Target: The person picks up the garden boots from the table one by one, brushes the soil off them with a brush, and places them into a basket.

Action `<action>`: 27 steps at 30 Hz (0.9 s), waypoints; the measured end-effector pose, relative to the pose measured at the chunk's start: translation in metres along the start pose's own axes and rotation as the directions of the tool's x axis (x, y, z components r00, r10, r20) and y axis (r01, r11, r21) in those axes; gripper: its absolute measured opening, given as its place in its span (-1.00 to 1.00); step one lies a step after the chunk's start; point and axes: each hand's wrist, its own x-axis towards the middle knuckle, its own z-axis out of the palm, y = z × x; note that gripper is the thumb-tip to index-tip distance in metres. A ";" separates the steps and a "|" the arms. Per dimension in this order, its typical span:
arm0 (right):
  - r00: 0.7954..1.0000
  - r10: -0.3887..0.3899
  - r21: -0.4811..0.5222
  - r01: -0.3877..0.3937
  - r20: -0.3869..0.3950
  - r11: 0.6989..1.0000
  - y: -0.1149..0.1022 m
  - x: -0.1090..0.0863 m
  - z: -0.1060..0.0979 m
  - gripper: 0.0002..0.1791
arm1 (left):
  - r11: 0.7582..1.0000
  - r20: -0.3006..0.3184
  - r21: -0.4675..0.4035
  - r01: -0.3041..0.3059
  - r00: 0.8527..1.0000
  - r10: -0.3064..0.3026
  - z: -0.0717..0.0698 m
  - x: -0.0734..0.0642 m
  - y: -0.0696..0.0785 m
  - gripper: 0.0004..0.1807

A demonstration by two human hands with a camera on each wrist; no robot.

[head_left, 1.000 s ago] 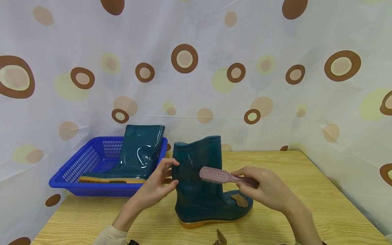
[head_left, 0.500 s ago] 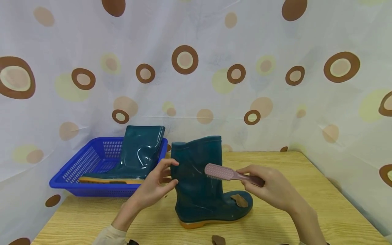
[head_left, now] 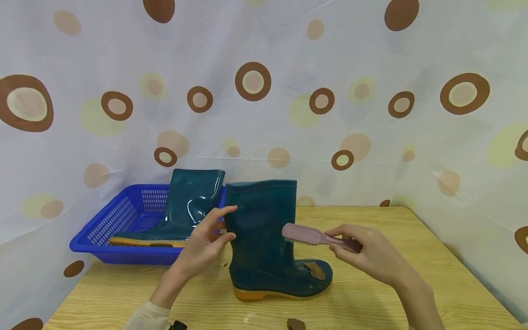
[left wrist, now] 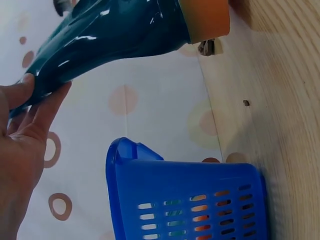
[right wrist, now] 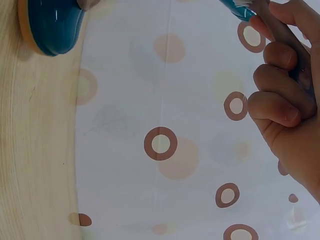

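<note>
A dark green rubber boot (head_left: 260, 238) with an orange-tan sole stands upright on the wooden table, toe to the right. My left hand (head_left: 205, 240) pinches the back of its shaft; in the left wrist view, thumb and fingers of the left hand (left wrist: 25, 130) lie on either side of the rubber. A pinkish-mauve hairbrush (head_left: 305, 234) is gripped by the handle in my right hand (head_left: 371, 252), bristles down, its head at the front edge of the shaft. Curled fingers of the right hand (right wrist: 280, 95) wrap the handle in the right wrist view. A brown flake (head_left: 315, 270) lies on the boot's toe.
Left of the boot, a blue plastic basket (head_left: 128, 256) holds a second green boot (head_left: 191, 201), which leans against its rim. Another brown piece (head_left: 296, 324) lies at the table's (head_left: 371, 220) near side, and a small dark crumb (left wrist: 246, 103) beside the boot. A patterned curtain (head_left: 268, 46) hangs behind.
The boot has shifted slightly left and turned a little, along with my left hand. My right hand has drawn the hairbrush rightward across the shaft to its front edge.
</note>
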 end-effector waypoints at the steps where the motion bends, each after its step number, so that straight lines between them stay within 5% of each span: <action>1: 1.000 0.009 0.002 -0.009 0.007 1.000 0.000 0.000 0.000 -0.78 | 1.000 -0.007 0.011 -0.005 1.000 0.005 -0.001 0.000 0.000 -0.33; 7: 0.992 0.100 -0.003 -0.100 0.075 0.995 0.002 -0.002 -0.003 -0.84 | 1.000 -0.001 0.021 -0.020 1.000 0.020 -0.007 0.000 0.000 -0.36; 14: 0.969 0.182 0.000 -0.185 0.164 0.983 0.009 -0.006 -0.004 -0.91 | 0.999 0.072 0.030 0.035 0.997 -0.037 -0.011 -0.002 -0.002 -0.38; 27: 0.898 0.271 0.052 -0.307 0.347 0.950 0.018 -0.004 -0.005 -0.79 | 0.995 0.214 0.025 0.097 0.972 -0.100 -0.019 -0.002 -0.002 -0.32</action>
